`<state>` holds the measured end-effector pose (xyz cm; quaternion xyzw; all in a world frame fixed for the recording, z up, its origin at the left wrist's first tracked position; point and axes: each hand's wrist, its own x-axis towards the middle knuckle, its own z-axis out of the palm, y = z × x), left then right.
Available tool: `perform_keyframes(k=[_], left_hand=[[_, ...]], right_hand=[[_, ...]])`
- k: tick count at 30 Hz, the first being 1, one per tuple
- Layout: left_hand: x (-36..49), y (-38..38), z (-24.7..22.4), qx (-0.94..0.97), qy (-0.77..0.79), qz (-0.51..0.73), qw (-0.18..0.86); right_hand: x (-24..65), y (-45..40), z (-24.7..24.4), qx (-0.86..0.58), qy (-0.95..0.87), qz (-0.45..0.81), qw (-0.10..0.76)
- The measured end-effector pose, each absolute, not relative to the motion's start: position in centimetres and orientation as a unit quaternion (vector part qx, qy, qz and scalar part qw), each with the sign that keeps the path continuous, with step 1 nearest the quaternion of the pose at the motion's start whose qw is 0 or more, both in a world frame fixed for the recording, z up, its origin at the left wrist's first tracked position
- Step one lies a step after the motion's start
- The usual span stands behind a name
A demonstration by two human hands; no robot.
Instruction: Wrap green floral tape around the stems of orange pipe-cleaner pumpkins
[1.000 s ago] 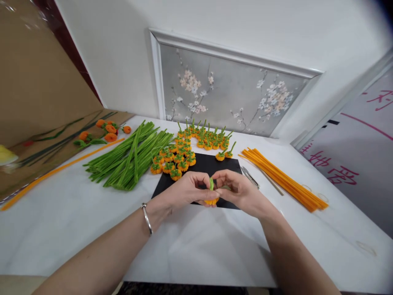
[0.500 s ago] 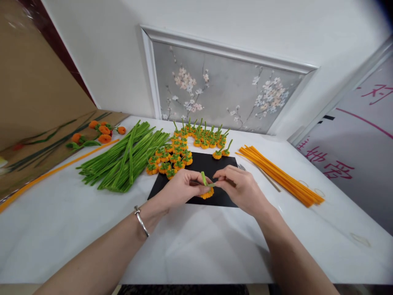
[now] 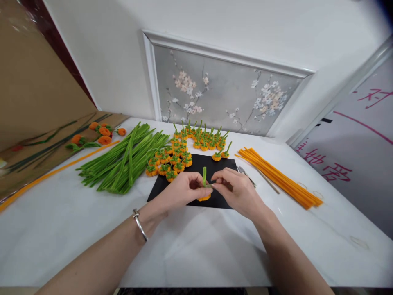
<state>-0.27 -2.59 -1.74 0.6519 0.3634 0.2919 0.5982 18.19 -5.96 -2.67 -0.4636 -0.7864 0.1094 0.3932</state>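
My left hand [image 3: 181, 189] is closed around a small orange chenille pumpkin [image 3: 205, 198], thumb and fingers pressing its top and left side. A green chenille stem [image 3: 204, 174] stands up from the pumpkin's top. My right hand [image 3: 238, 190], thumb and forefinger pinched together, grips the end of a green chenille strip just right of the stem; the fingers partly cover it. Both hands are over a black mat [image 3: 219, 199]. Finished-looking orange pumpkins [image 3: 175, 159] with green tops cluster behind and left of my hands, and several more [image 3: 204, 141] with upright stems stand further back.
Green chenille stems [image 3: 123, 159] lie piled on the left, orange ones [image 3: 279, 178] on the right. Scissors [image 3: 247, 174] and a thin stick [image 3: 267, 180] lie beside the mat. Orange flowers [image 3: 104, 133] rest by cardboard [image 3: 37, 73] at the back left. A framed panel [image 3: 227, 88] is behind.
The green stem on the held pumpkin now points straighter up. My right fingers have shifted slightly left and down, and the pumpkin sits a little lower, more covered by my left thumb.
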Motion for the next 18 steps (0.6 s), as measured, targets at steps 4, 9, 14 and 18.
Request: perform_keyframes(k=[4, 9, 14, 18], left_hand=[[-0.6, -2.1, -2.6, 0.612, 0.362, 0.303, 0.634], [-0.9, -1.7, -2.9, 0.601, 0.356, 0.302, 0.648], [-0.9, -1.6, -2.8, 0.657, 0.360, 0.289, 0.597], [-0.9, -1.6, -3.0, 0.711, 0.375, 0.287, 0.521]], right_hand=[[18.1, -6.1, -2.7, -0.461, -0.786, 0.130, 0.391], [18.1, -6.2, -2.7, -0.462, -0.788, 0.140, 0.381], [17.9, -6.2, -2.7, -0.449, -0.797, 0.143, 0.378], [18.0, -6.1, -2.9, -0.431, -0.807, 0.140, 0.378]])
